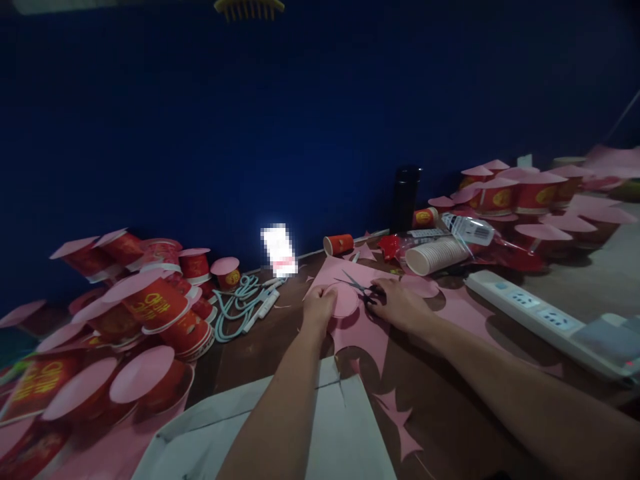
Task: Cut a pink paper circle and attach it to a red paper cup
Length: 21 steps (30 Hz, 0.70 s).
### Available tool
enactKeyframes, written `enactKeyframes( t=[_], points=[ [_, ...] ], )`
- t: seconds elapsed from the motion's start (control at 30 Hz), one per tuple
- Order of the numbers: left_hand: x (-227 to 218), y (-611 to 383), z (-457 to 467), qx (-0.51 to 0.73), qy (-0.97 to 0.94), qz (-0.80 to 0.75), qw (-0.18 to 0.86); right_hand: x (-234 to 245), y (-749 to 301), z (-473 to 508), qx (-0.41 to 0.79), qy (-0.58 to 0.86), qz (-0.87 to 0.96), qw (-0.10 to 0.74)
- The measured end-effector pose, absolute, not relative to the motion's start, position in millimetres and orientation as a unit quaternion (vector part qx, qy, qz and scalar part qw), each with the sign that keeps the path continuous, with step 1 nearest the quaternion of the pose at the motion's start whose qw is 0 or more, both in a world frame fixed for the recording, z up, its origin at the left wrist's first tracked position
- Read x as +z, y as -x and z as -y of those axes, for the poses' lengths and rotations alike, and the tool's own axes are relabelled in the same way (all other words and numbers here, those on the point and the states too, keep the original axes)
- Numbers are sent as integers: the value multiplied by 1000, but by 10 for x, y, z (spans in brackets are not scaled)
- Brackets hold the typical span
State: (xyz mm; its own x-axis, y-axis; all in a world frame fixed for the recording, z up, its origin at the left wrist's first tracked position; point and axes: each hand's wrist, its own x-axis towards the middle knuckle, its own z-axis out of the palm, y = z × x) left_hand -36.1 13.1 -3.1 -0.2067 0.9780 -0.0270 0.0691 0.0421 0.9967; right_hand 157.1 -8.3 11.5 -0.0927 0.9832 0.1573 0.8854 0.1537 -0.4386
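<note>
My left hand pinches the left edge of a pink paper circle. In my right hand is a pair of dark-handled scissors, its blades parted and pointing left above the circle's upper right side. Beneath both hands lies a larger pink paper sheet with curved pieces cut out of it. An orange-red paper cup rests on its side just beyond the sheet. Parts of the scissor handles are hidden by my right fingers.
Red paper cups topped with pink discs crowd the left; more cups stand far right. A pale cable, a black bottle, a stack of cups, a power strip, paper scraps and a white board surround my arms.
</note>
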Motion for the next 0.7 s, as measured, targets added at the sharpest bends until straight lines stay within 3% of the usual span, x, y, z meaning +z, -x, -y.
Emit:
enactKeyframes(
  t=[0.27, 0.7],
  points=[
    [55, 316, -52, 450, -571, -587, 355, 118, -1625, 63, 60, 646, 739, 182],
    [38, 317, -36, 387, -619, -609, 309, 197, -1707, 22, 155, 580, 782, 166]
  ],
)
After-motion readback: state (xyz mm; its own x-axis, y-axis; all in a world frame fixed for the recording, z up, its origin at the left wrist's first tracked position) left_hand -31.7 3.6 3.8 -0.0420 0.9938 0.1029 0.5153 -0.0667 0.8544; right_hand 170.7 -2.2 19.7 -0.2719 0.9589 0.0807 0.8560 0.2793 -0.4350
